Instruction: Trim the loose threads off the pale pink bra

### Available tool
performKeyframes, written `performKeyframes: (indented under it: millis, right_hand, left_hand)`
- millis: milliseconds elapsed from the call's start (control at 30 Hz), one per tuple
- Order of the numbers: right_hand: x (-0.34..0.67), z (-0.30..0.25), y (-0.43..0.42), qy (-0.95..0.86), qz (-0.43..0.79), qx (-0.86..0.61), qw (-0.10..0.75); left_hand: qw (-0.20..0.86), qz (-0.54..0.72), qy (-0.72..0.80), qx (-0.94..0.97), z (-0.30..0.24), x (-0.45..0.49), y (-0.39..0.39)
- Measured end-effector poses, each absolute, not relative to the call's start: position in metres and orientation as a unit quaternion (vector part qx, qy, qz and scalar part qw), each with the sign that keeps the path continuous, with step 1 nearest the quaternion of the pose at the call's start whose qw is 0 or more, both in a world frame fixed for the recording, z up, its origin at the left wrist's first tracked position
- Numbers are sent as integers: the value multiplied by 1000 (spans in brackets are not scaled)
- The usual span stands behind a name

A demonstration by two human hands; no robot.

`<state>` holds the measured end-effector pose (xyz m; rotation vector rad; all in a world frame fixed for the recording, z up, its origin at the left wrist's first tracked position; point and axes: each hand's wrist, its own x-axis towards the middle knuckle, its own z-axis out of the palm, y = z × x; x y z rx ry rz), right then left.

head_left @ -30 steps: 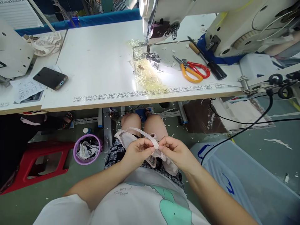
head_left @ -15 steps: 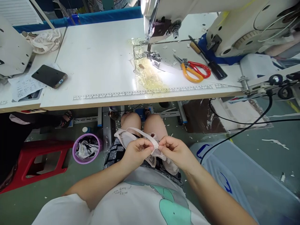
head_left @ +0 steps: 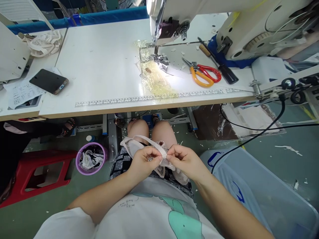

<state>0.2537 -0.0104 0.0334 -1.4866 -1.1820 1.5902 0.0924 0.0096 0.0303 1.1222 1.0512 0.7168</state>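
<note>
A pale pink bra point(head_left: 132, 146) with lace parts rests across my lap, its strap arching up toward my fingers. My left hand point(head_left: 146, 162) pinches the strap end between thumb and forefinger. Right beside it, my right hand point(head_left: 183, 161) pinches the same piece, fingertips nearly touching those of the left. The small spot between the fingertips is partly hidden by them. Both hands are over my thighs, in front of the table edge.
A sewing machine point(head_left: 171, 30) stands on the white table point(head_left: 104, 66). Orange-handled snips point(head_left: 203, 79), red-handled snips point(head_left: 211, 71) and a screwdriver point(head_left: 228, 73) lie right of its needle. Below are a purple basket point(head_left: 106, 156), a red stool point(head_left: 47, 156) and a clear plastic bin point(head_left: 269, 186).
The view has shifted slightly, so the table appears a little further left. My hands keep the same pinch on the bra strap, with hardly any movement.
</note>
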Motion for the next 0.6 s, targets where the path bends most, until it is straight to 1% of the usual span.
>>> performKeyframes:
  millis: [133,367,600]
  right_hand:
    - [254,33,-11,-447,609,-565,331]
    - [254,31,-11,-443,613,-554,349]
    - [253,30,-12,-446,617,-549,344]
  left_hand:
    - [665,322,459,494,31,93,10]
    - [752,326,432,377,30,94,7]
    - [753,336,433,363,33,99,7]
